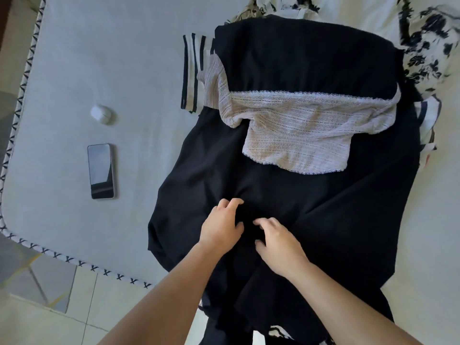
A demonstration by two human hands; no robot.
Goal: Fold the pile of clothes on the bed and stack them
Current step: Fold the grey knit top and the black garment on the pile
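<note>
A large black garment (311, 207) lies spread over the bed, its lower part hanging off the near edge. On it rests a white lace top (298, 130), partly tucked under a black fold (306, 58). A white piece with dark stripes (193, 73) sticks out at the upper left. My left hand (221, 227) and my right hand (278, 245) rest side by side on the black fabric near its middle, fingers spread and slightly curled, pressing the cloth without gripping it.
A phone (101, 171) and a small white earbud case (101, 114) lie on the pale sheet (112, 58) at the left. Black-and-white floral clothes (428, 48) are heaped at the upper right. The bed edge with patterned trim (74, 260) runs along the lower left, tiled floor beyond.
</note>
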